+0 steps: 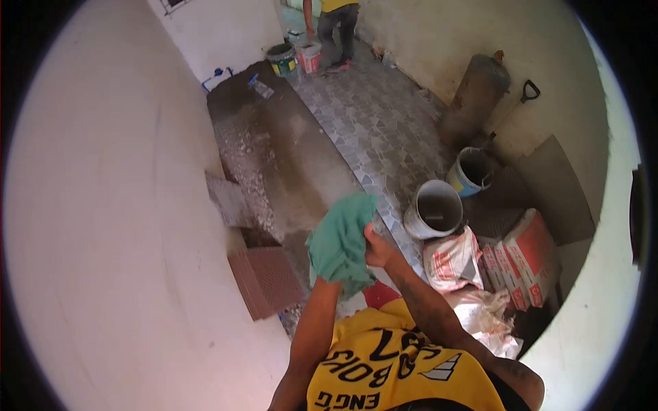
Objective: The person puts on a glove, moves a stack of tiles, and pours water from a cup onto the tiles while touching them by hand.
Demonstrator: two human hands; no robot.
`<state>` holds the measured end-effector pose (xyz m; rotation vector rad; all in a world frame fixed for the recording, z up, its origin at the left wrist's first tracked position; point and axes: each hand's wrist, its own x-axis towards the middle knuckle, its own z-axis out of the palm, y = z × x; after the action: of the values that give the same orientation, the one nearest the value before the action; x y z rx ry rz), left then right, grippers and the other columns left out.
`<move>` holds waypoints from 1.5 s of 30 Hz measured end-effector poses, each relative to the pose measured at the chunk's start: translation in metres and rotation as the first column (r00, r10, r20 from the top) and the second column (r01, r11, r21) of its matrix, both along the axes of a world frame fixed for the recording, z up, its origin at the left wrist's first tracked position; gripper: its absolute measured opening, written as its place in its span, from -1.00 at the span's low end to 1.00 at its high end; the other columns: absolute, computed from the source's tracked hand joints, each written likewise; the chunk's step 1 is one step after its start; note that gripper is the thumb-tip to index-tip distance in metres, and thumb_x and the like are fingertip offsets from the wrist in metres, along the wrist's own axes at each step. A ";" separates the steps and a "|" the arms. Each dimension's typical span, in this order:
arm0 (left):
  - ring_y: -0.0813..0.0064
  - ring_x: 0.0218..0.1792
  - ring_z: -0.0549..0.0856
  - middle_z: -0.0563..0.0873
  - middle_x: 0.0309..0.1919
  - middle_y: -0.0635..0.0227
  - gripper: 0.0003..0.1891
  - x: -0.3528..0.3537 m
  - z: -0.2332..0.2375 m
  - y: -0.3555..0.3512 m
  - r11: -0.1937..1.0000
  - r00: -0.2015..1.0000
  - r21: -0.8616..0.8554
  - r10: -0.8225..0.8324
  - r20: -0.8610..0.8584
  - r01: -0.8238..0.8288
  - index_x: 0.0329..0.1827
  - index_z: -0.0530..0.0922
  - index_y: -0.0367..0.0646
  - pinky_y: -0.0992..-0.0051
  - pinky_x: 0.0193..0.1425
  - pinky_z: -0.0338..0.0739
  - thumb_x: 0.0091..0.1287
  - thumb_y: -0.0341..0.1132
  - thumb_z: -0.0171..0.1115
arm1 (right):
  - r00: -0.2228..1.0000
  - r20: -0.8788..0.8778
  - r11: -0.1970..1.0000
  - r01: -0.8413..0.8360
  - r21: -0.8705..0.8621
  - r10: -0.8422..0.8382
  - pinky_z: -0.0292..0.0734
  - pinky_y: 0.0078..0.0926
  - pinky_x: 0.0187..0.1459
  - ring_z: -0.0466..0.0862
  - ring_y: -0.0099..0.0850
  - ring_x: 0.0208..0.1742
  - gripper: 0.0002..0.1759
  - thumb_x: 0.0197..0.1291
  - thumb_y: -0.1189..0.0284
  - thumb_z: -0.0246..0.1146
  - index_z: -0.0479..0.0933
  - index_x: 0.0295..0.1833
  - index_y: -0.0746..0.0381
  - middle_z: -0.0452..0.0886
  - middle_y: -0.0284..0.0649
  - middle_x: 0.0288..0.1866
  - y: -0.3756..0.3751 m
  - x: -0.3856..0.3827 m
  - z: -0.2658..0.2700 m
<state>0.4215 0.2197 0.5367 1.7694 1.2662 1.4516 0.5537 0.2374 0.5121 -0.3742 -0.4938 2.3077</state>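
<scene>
A green cloth [340, 244] hangs bunched in front of my chest, above the floor. My right hand [378, 250] grips its right edge with closed fingers. My left hand [323, 282] is wrapped inside the cloth's lower part and mostly hidden; only the wrist and forearm show. Both arms reach out from my yellow printed shirt [391, 363].
Patterned floor tiles [384, 123] run beside a bare grey mortar strip [274, 151]. Loose tiles [264, 281] lie at the left wall. Two buckets [435, 209], cement bags [521, 260], a shovel [524, 92] and a barrel [480, 89] stand at right. Another person [336, 27] stands far back by two buckets [296, 58].
</scene>
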 end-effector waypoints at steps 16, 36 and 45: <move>0.28 0.18 0.54 0.59 0.17 0.14 -0.51 0.017 -0.022 0.248 0.986 0.800 0.161 0.127 -0.586 -0.039 0.37 0.36 -0.27 0.28 0.21 0.48 0.48 -0.16 -0.05 | 0.792 0.521 0.822 0.504 -0.264 -0.318 0.61 -0.33 -0.05 0.70 -0.31 -0.09 -0.58 0.30 0.27 0.21 0.53 0.13 0.35 0.68 -0.08 -0.05 0.241 -0.018 0.030; 0.29 0.15 0.56 0.61 0.14 0.16 -0.54 0.133 0.025 0.527 0.846 0.771 -0.039 -0.503 -0.389 0.532 0.34 0.39 -0.26 0.31 0.19 0.48 0.45 -0.21 -0.01 | -0.050 0.808 0.640 0.582 0.501 -0.587 0.55 -0.18 -0.02 0.69 0.02 -0.01 -0.39 0.35 -0.03 0.15 0.56 -0.01 0.40 0.65 0.24 -0.19 0.460 0.143 0.023; 0.30 0.14 0.57 0.61 0.13 0.17 -0.55 0.168 0.066 0.653 0.696 0.647 -0.100 -0.703 -0.295 0.711 0.32 0.41 -0.25 0.32 0.19 0.48 0.44 -0.23 0.01 | 0.484 -0.039 0.477 0.841 -0.254 -0.874 0.58 -0.26 0.09 0.68 -0.30 -0.07 -0.48 0.31 0.03 0.24 0.52 0.10 0.27 0.67 -0.23 -0.04 0.540 0.181 0.105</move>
<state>0.5898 0.8727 0.6023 2.2198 0.5248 0.7410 0.7350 0.7778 0.6173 -0.4004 0.0625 1.3374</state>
